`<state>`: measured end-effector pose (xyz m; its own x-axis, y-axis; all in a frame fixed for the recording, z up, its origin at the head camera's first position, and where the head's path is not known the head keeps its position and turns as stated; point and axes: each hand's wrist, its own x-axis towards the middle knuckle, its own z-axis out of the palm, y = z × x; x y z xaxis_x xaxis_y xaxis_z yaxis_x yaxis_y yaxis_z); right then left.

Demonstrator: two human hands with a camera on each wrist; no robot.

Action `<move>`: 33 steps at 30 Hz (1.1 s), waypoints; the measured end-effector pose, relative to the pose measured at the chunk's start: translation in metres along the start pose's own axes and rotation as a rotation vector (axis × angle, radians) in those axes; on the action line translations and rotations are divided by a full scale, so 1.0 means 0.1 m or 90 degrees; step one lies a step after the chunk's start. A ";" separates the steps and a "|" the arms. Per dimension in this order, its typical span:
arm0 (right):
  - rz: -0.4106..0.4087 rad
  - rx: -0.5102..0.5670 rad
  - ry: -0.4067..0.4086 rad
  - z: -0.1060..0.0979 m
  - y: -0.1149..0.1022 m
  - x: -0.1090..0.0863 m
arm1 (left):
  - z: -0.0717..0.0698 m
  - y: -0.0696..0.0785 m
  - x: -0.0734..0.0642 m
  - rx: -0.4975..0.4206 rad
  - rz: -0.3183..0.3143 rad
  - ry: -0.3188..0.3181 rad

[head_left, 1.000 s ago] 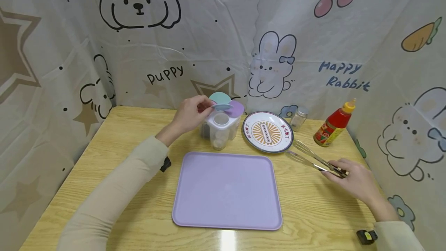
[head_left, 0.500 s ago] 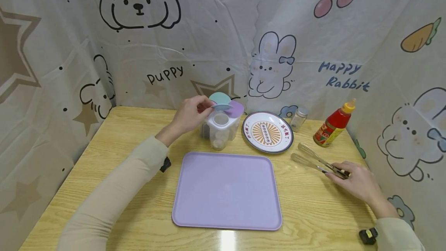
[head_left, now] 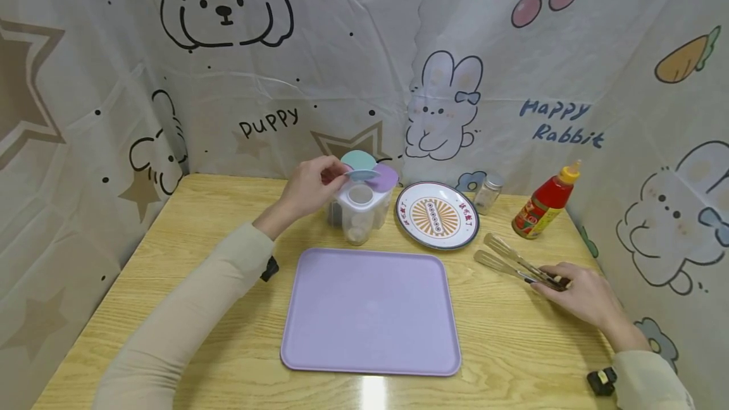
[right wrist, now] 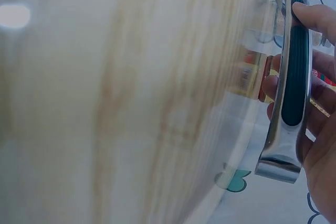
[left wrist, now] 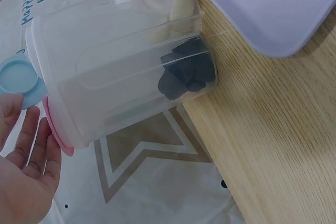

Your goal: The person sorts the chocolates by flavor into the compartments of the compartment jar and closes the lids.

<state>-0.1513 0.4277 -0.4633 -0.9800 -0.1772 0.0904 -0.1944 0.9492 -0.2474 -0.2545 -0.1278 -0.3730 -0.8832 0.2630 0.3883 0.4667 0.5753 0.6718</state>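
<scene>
My left hand (head_left: 310, 185) pinches the raised light-blue flip lid (left wrist: 18, 77) of a clear plastic storage canister (left wrist: 115, 56). Below that lid, a round opening (head_left: 361, 193) shows in the canister's white top. Dark pieces (left wrist: 189, 69) fill the bottom of one compartment, and pale pieces (left wrist: 181, 11) lie in the one beside it. A pink lid (left wrist: 58, 127) is down near my left fingers. On the right, my right hand (head_left: 583, 296) holds metal tongs (head_left: 512, 263) by their dark-gripped handles, arms spread apart, tips pointing toward the plate.
A lilac tray (head_left: 370, 315) lies in front of the canister. Behind it to the right stand a patterned plate (head_left: 418, 198), a small glass jar (head_left: 488, 195) and a red sauce bottle (head_left: 547, 204) with a yellow cap. Printed cloth walls (head_left: 342, 68) border the wooden table (head_left: 216, 207).
The tongs have shifted slightly right, with their tips drawn back from the plate's edge. My left hand stays in place on the light-blue lid.
</scene>
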 end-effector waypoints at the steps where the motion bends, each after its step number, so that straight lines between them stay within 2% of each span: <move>1: 0.001 0.001 -0.005 0.00 0.00 0.00 | 0.00 0.00 0.00 0.001 0.000 0.000; 6: 0.005 0.012 -0.020 0.01 0.02 -0.01 | 0.01 -0.01 0.00 0.007 -0.002 0.003; 13: -0.028 0.102 0.036 -0.07 -0.06 0.04 | 0.01 0.00 0.00 0.002 0.001 0.002; 15: -0.037 0.105 0.044 -0.10 -0.13 0.09 | 0.01 0.00 0.00 0.001 0.002 0.005; 20: -0.080 0.115 0.063 -0.17 -0.42 0.25 | 0.02 -0.01 -0.01 0.004 0.004 0.006; 26: -0.193 0.136 0.139 -0.13 -0.83 0.54 | 0.01 0.00 -0.01 0.000 0.002 0.001; 33: -0.298 0.165 0.148 -0.15 -1.36 0.86 | -0.01 0.00 -0.04 0.004 0.007 0.003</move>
<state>-0.2084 0.2872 -0.4073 -0.7574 -0.4732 0.4499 -0.6379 0.6834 -0.3550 -0.2512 -0.1294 -0.3741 -0.8775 0.2655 0.3995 0.4766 0.5765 0.6637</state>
